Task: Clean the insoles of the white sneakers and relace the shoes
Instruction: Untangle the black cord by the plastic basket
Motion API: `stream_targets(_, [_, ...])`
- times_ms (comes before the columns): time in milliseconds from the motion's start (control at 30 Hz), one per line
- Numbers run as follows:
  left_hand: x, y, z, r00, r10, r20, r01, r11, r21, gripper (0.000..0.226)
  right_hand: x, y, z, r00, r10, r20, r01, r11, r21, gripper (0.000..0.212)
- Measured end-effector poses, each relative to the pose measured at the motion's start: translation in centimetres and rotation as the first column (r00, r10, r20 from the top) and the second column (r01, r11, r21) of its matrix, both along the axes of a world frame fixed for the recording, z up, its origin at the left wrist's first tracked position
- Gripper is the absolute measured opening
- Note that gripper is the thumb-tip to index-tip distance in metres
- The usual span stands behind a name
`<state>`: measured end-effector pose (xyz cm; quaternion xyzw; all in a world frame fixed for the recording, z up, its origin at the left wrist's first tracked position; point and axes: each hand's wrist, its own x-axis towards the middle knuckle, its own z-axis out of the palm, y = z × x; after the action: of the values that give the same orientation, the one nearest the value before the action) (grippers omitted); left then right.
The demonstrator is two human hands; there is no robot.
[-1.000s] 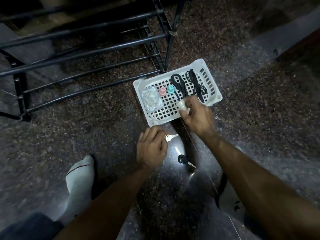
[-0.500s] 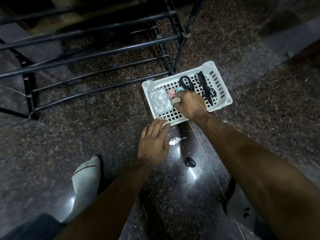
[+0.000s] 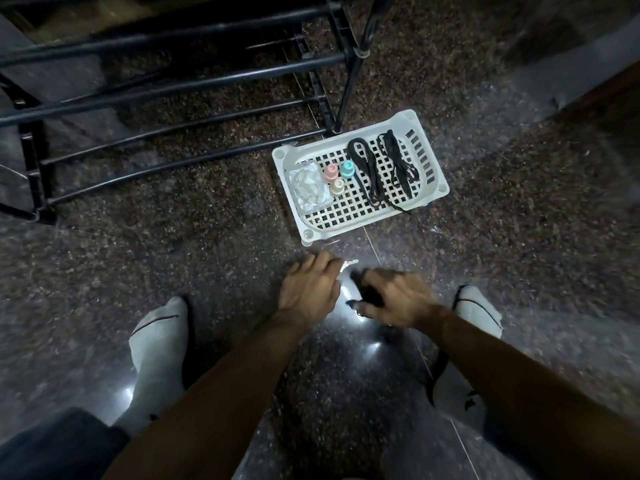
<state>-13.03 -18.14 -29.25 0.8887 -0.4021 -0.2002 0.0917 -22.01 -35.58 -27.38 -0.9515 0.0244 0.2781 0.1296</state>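
Your left hand point(image 3: 308, 289) rests low over the polished granite floor point(image 3: 207, 244), fingers loosely bent beside a small silver key point(image 3: 348, 264); whether it touches the key you cannot tell. Your right hand point(image 3: 398, 299) curls round a dark key fob point(image 3: 372, 296), just right of it. No sneakers or insoles show here. The black laces point(image 3: 374, 174), flat and limp, lie coiled at the right of the white lattice basket point(image 3: 349, 216) further out, with three small pastel-capped bottles point(image 3: 337, 174) and a crinkled clear packet point(image 3: 310, 190) at its left. The floor looks glossy and slick, so in socks point(image 3: 156, 341) you could slip as you shift, and one lace end hangs over the near rim, ready to snag and drag the light basket.
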Motion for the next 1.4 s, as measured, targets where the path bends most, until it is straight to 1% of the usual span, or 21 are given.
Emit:
stream_targets(33, [-0.2,-0.3,-0.2,0.999,0.045,-0.013,-0.044,0.997,0.071,0.046,-0.8,0.2,-0.4,0.999,0.028,-0.038,-0.028,0.999,-0.016,0.056])
stream_targets(100, [-0.5,-0.9,-0.5,0.996,0.093,-0.008,-0.091,0.987,0.129,0.050,-1.9,0.6,-1.3,0.998,0.009,-0.057,-0.011,1.000,-0.023,0.062])
stream_targets(167, [-0.4,-1.6,-0.7,0.993,0.120,0.013,-0.121,0.983,0.136,0.045,-2.6,1.3,-2.2,1.000,-0.024,-0.014,0.024,1.000,-0.016,0.057])
stream_targets(267, [0.2,-2.3,-1.1,0.989,0.144,0.021,-0.146,0.976,0.164,0.035,-3.0,2.1,-3.1,0.994,-0.103,0.043,0.100,0.993,0.055,0.047])
stream_targets(367, [0.5,-2.3,-1.0,0.983,0.162,-0.081,-0.148,0.977,0.155,0.033,-2.8,2.2,-3.5,0.978,-0.209,0.024,0.206,0.975,0.088,0.043])
stream_targets(433, [0.4,-1.8,-0.5,0.976,0.171,-0.136,-0.157,0.982,0.105,0.026,-2.4,2.1,-3.3,0.921,-0.387,0.049,0.377,0.915,0.144,0.038])
stream_targets(500, [0.1,-0.8,0.0,0.958,0.214,-0.193,-0.214,0.977,0.019,0.015,-1.7,1.9,-2.8,0.811,-0.582,0.062,0.553,0.796,0.246,0.034])
stream_targets(533, [-0.1,-0.4,0.1,0.943,0.243,-0.226,-0.258,0.965,-0.040,0.010,-1.1,1.7,-2.4,0.756,-0.651,0.070,0.607,0.737,0.297,0.031])
stream_targets(600, [-0.5,0.4,0.5,0.921,0.268,-0.282,-0.328,0.925,-0.191,0.003,0.1,1.2,-1.6,0.670,-0.736,0.096,0.653,0.646,0.394,0.025])
stream_targets(667, [-0.6,0.9,1.2,0.911,0.271,-0.310,-0.372,0.863,-0.341,0.003,1.8,0.7,-0.5,0.626,-0.771,0.116,0.642,0.594,0.484,0.021])
stream_targets(733, [-0.3,0.7,2.3,0.891,0.307,-0.335,-0.436,0.786,-0.438,0.002,3.7,0.1,0.8,0.604,-0.783,0.150,0.611,0.575,0.544,0.021])
stream_targets(800, [0.8,-0.1,3.4,0.857,0.355,-0.374,-0.510,0.691,-0.513,0.002,5.9,-0.6,2.1,0.584,-0.785,0.206,0.584,0.583,0.565,0.021])
stream_targets(833, [1.6,-0.7,3.9,0.826,0.384,-0.414,-0.561,0.637,-0.528,0.003,7.0,-1.0,2.5,0.579,-0.784,0.223,0.576,0.587,0.569,0.022])
stream_targets(900, [3.4,-2.0,4.7,0.736,0.456,-0.501,-0.675,0.555,-0.486,0.007,8.9,-1.7,2.9,0.584,-0.781,0.221,0.594,0.596,0.539,0.027])
stream_targets(967, [5.4,-3.2,5.2,0.656,0.505,-0.562,-0.749,0.529,-0.399,0.008,10.6,-2.2,3.0,0.587,-0.788,0.187,0.651,0.596,0.470,0.031])
stream_targets(1033, [7.1,-4.0,5.4,0.644,0.502,-0.577,-0.754,0.546,-0.365,0.007,12.1,-2.6,2.9,0.574,-0.800,0.171,0.692,0.587,0.420,0.032])
stream_targets(1100, [8.3,-4.5,5.6,0.678,0.497,-0.541,-0.722,0.589,-0.364,0.005,13.2,-2.8,2.6,0.570,-0.804,0.166,0.720,0.587,0.369,0.026])
stream_targets(1167, [9.2,-5.0,5.5,0.709,0.511,-0.486,-0.690,0.645,-0.328,0.004,13.9,-2.8,2.2,0.613,-0.776,0.151,0.719,0.627,0.301,0.028])
stream_targets(1233, [9.6,-5.3,5.3,0.736,0.515,-0.439,-0.648,0.723,-0.239,0.004,14.1,-2.8,1.9,0.661,-0.737,0.141,0.704,0.674,0.226,0.031])
stream_targets(1300, [9.5,-5.5,5.1,0.781,0.495,-0.381,-0.576,0.806,-0.134,0.005,14.0,-2.6,1.8,0.712,-0.685,0.156,0.671,0.729,0.139,0.024])
stream_targets(1400, [9.1,-5.8,5.3,0.881,0.416,-0.227,-0.428,0.904,-0.007,0.010,13.7,-2.6,1.7,0.790,-0.591,0.162,0.593,0.804,0.041,0.015])
